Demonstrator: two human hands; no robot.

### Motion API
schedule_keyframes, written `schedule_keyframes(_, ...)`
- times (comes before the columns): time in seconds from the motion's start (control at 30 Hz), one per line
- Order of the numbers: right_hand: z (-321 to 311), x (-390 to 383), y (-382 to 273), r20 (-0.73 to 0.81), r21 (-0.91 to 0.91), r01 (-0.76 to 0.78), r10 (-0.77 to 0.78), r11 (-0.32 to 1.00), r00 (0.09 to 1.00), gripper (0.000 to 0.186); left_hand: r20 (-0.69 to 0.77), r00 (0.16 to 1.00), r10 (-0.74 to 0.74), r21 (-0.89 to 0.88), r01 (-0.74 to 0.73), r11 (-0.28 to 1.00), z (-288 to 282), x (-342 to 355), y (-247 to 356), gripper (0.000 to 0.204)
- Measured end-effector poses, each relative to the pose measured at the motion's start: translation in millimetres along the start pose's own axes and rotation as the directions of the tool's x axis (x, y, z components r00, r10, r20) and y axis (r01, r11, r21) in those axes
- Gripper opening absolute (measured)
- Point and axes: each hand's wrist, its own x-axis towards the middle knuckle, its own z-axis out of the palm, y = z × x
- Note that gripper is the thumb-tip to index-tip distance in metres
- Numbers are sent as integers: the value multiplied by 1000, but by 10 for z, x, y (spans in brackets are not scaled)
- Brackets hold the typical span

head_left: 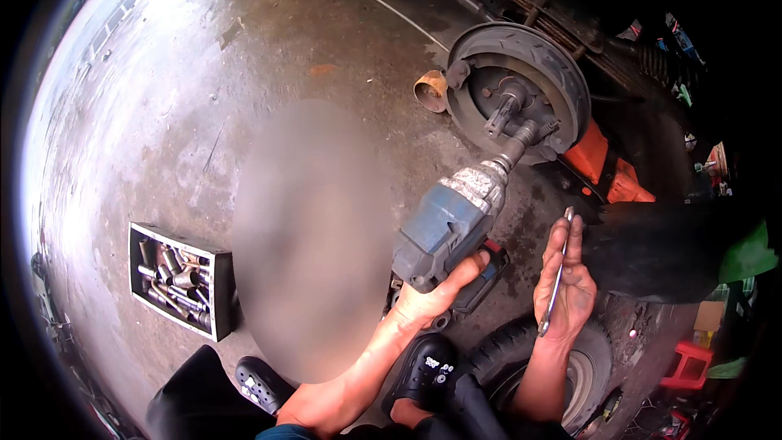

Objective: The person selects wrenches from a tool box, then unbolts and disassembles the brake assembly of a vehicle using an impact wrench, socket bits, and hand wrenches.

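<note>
My left hand (pixel 432 297) is closed round the handle of a blue-grey cordless impact wrench (pixel 446 224). Its long socket (pixel 518 145) reaches to the lower part of a dark wheel hub with a brake assembly (pixel 481 118), over what looks like a bolt; exact seating is hard to see. A shaft end (pixel 507 106) juts from the hub's middle. My right hand (pixel 570 289), palm turned up, holds a slim silver spanner (pixel 556 283) lying along the palm and fingers, apart from the hub.
A metal box (pixel 221 297) of sockets stands on the concrete floor at left. A tyre (pixel 497 350) lies by my feet. An orange stand (pixel 615 175) sits beside the hub, with a yellowish cylinder (pixel 430 91) at its other side. A blurred grey patch hides some floor.
</note>
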Motion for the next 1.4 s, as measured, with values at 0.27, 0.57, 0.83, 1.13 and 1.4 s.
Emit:
schedule_keyframes(0.27, 152, -86, 145, 269, -87, -27, 49, 996, 962, 80, 23, 998, 65, -19, -64, 998, 69, 142, 304, 24)
schedule_keyframes(0.57, 281, -24, 277, 395, -213, 86, 5, 973, 919, 72, 30, 988, 150, -77, -147, 986, 93, 274, 50, 35)
schedule_keyframes(0.83, 350, -10, 358, 357, -229, 165, -75, 959, 931, 43, 41, 987, 156, -172, -146, 974, 143, 337, -45, 34)
schedule_keyframes(1.13, 664, 372, 243, 322, -933, 355, -586, -63, 743, 34, 47, 981, 187, -190, -175, 966, 425, 332, -209, 28)
schedule_keyframes(1.4, 1166, 1370, 19, 382, -876, 160, -451, -455, 807, 24, 48, 960, 277, 230, -281, 932, 153, 279, 155, 37)
